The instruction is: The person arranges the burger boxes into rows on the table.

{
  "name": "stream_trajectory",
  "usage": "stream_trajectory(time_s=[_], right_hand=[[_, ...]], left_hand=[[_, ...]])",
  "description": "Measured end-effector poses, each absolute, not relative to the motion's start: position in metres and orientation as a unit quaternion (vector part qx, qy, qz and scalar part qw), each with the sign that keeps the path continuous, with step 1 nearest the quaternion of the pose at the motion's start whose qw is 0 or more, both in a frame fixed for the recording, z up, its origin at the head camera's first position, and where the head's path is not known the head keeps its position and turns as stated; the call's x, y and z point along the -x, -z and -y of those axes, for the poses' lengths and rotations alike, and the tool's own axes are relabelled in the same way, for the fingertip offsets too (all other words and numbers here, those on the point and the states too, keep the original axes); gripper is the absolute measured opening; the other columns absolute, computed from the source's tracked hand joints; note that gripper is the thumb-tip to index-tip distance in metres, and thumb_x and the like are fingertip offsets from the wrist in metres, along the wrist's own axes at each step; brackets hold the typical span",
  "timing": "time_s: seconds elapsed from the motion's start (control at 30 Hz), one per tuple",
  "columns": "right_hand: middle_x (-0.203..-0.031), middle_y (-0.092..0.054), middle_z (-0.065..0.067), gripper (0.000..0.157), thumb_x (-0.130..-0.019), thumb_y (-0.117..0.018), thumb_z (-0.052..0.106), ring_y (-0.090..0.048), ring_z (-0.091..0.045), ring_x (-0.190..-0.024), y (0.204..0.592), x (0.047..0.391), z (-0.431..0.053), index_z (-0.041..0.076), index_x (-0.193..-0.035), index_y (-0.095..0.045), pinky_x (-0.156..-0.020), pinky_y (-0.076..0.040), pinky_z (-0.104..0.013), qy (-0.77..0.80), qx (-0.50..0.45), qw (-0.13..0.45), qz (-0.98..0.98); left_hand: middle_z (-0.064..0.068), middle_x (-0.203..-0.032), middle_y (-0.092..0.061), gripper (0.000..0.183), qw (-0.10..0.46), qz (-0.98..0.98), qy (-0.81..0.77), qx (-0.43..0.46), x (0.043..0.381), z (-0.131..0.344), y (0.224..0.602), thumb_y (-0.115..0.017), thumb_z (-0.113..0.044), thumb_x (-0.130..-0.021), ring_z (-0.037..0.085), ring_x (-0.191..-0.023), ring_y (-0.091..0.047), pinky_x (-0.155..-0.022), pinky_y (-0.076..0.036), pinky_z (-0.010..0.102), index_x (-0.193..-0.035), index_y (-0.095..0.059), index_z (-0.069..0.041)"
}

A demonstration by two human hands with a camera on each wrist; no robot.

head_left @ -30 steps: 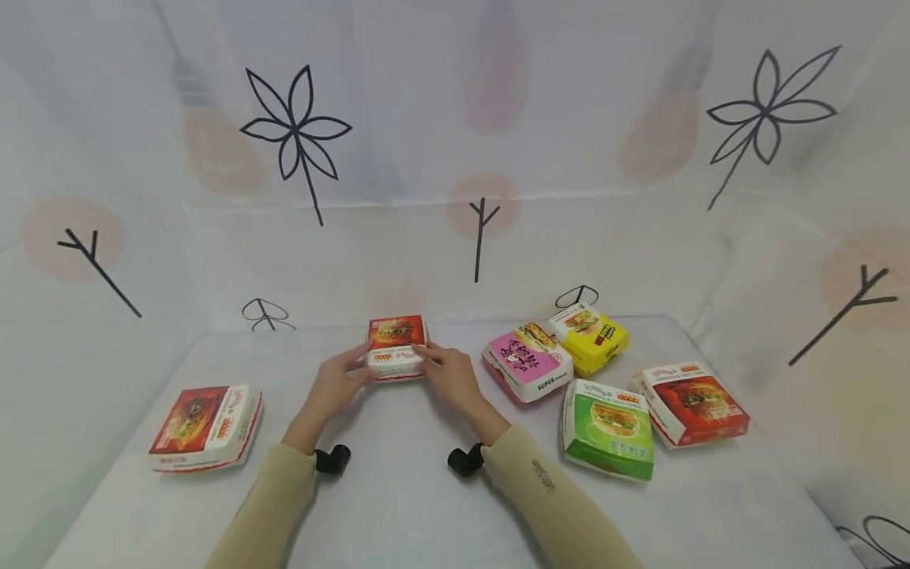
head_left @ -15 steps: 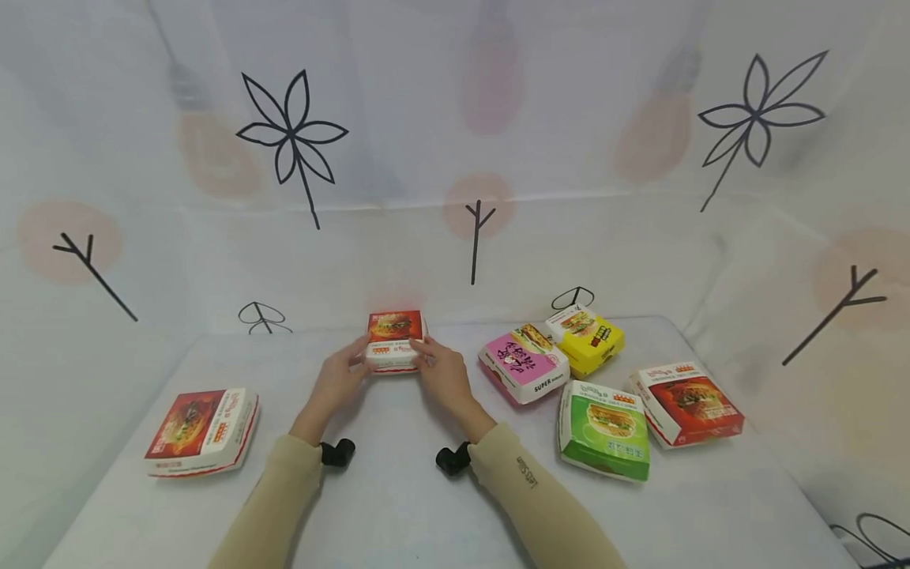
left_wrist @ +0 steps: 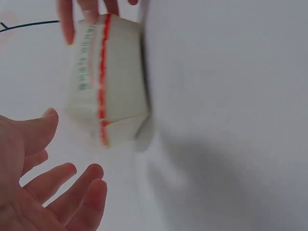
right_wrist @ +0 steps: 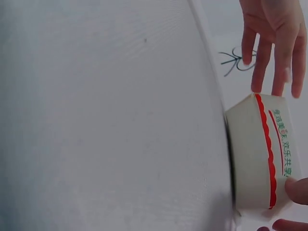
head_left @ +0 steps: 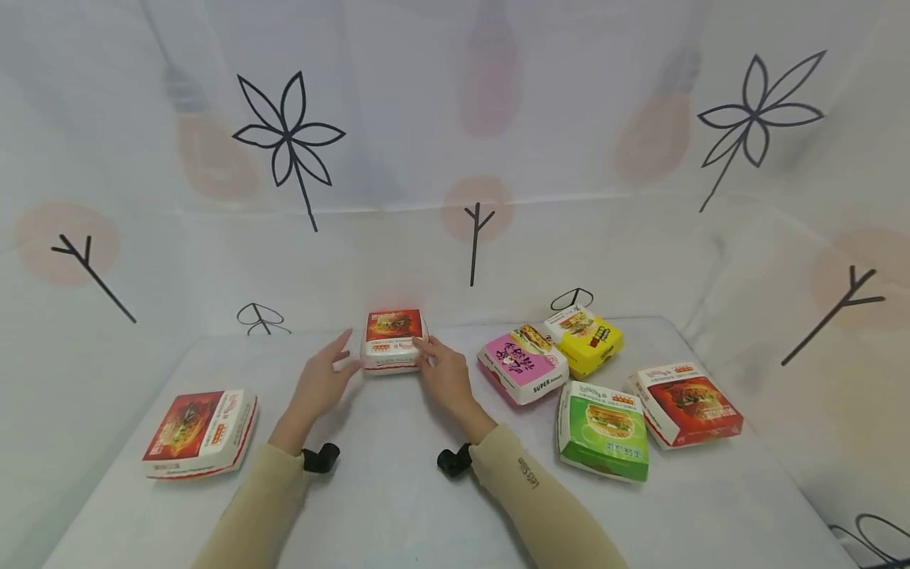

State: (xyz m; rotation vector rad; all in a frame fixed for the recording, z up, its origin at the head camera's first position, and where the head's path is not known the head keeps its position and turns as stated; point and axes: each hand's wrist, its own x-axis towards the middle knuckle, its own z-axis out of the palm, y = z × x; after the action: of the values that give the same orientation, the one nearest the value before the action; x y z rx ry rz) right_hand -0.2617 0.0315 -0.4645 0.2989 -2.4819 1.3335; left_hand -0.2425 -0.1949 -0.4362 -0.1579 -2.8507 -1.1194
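A red and white burger box (head_left: 393, 341) sits at the back of the table, left of centre. My left hand (head_left: 320, 383) is beside its left side, fingers spread and apart from the box; the left wrist view shows a gap between this hand (left_wrist: 53, 178) and the white box side. My right hand (head_left: 446, 379) is at the box's right side, with the thumb (right_wrist: 297, 190) touching near the front corner and the other fingers loosely extended. In the left wrist view the right hand's fingers (left_wrist: 67, 24) overlap the box's far end.
Another red and white burger box (head_left: 202, 435) lies at the left. To the right stand a pink box (head_left: 524, 363), a yellow box (head_left: 586, 341), a green box (head_left: 604, 431) and a red box (head_left: 688, 405). A patterned white cloth (head_left: 398, 261) hangs behind the table.
The box has moved slightly back and come to rest. My left hand has let go and drawn away to the left; my right hand stays at the box's right side.
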Motion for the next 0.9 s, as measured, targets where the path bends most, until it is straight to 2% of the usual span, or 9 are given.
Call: stream_trajectory(time_s=[0.13,0.23,0.3,0.37,0.4,0.47,0.57,0.73,0.9], right_hand=[[-0.134,-0.06,-0.018,0.034,-0.092,-0.072,0.012,-0.06,-0.031,-0.119,0.466,0.262,-0.033,0.015,-0.126,-0.071,-0.075,-0.052,-0.038,-0.467,-0.102,0.153,0.865],[-0.134,-0.06,-0.017,0.033,-0.094,-0.07,0.013,-0.07,-0.022,-0.089,0.466,0.262,-0.033,0.016,-0.126,-0.071,-0.063,-0.05,-0.031,-0.47,-0.102,0.15,0.864],[-0.134,-0.06,-0.016,0.032,-0.094,-0.07,0.013,-0.059,-0.015,-0.062,0.466,0.261,-0.033,0.016,-0.126,-0.071,-0.052,-0.042,-0.025,-0.471,-0.101,0.147,0.864],[-0.134,-0.06,-0.015,0.031,-0.095,-0.069,0.013,-0.05,-0.014,-0.057,0.465,0.26,-0.034,0.017,-0.126,-0.071,-0.046,-0.035,-0.024,-0.469,-0.1,0.145,0.866],[-0.134,-0.06,-0.015,0.032,-0.094,-0.069,0.013,-0.053,-0.015,-0.059,0.465,0.26,-0.034,0.017,-0.126,-0.071,-0.046,-0.035,-0.024,-0.469,-0.098,0.143,0.866],[-0.134,-0.06,-0.014,0.032,-0.094,-0.069,0.013,-0.067,-0.023,-0.085,0.465,0.259,-0.035,0.018,-0.126,-0.071,-0.051,-0.039,-0.025,-0.468,-0.095,0.141,0.867],[-0.132,-0.062,-0.014,0.033,-0.093,-0.069,0.01,-0.062,-0.028,-0.114,0.464,0.257,-0.036,0.018,-0.126,-0.071,-0.059,-0.044,-0.031,-0.474,-0.093,0.142,0.864],[-0.129,-0.065,-0.01,0.034,-0.093,-0.068,0.009,-0.061,-0.027,-0.118,0.462,0.256,-0.039,0.019,-0.126,-0.071,-0.081,-0.055,-0.041,-0.479,-0.095,0.138,0.862],[-0.127,-0.066,-0.004,0.034,-0.095,-0.066,0.01,-0.059,-0.024,-0.123,0.461,0.256,-0.045,0.019,-0.127,-0.07,-0.101,-0.048,-0.043,-0.472,-0.094,0.13,0.867]], left_hand=[[0.018,-0.152,-0.043,0.061,0.073,0.941,0.324,0.065,0.219,0.209,0.412,-0.059,-0.02,-0.101,0.037,-0.131,-0.049,-0.1,-0.046,0.054,-0.156,-0.034,-0.013],[0.021,-0.147,-0.047,0.059,0.101,0.949,0.289,0.075,0.198,0.229,0.395,-0.061,-0.018,-0.1,0.039,-0.128,-0.05,-0.097,-0.048,0.055,-0.154,-0.038,-0.01],[0.024,-0.144,-0.049,0.059,0.114,0.954,0.268,0.073,0.185,0.247,0.386,-0.063,-0.016,-0.099,0.043,-0.125,-0.052,-0.094,-0.048,0.058,-0.152,-0.04,-0.008],[0.027,-0.141,-0.051,0.058,0.124,0.959,0.244,0.067,0.172,0.266,0.382,-0.064,-0.018,-0.098,0.047,-0.12,-0.054,-0.091,-0.048,0.061,-0.151,-0.041,-0.007],[0.028,-0.14,-0.051,0.058,0.128,0.962,0.234,0.061,0.166,0.276,0.379,-0.064,-0.019,-0.098,0.048,-0.116,-0.056,-0.089,-0.047,0.063,-0.15,-0.042,-0.006],[0.03,-0.138,-0.052,0.057,0.142,0.964,0.219,0.045,0.155,0.295,0.377,-0.065,-0.02,-0.097,0.05,-0.112,-0.058,-0.088,-0.045,0.064,-0.148,-0.045,-0.004],[0.033,-0.137,-0.05,0.057,0.135,0.972,0.192,0.011,0.143,0.324,0.379,-0.064,-0.028,-0.098,0.053,-0.114,-0.053,-0.088,-0.041,0.068,-0.145,-0.046,0.0],[0.04,-0.139,-0.041,0.072,0.084,0.979,0.181,-0.045,0.131,0.37,0.394,-0.059,-0.045,-0.098,0.06,-0.123,-0.038,-0.091,-0.034,0.075,-0.144,-0.041,0.007],[0.045,-0.139,-0.035,0.082,0.036,0.978,0.191,-0.073,0.125,0.402,0.411,-0.056,-0.053,-0.097,0.063,-0.122,-0.033,-0.09,-0.035,0.075,-0.145,-0.036,0.01]])
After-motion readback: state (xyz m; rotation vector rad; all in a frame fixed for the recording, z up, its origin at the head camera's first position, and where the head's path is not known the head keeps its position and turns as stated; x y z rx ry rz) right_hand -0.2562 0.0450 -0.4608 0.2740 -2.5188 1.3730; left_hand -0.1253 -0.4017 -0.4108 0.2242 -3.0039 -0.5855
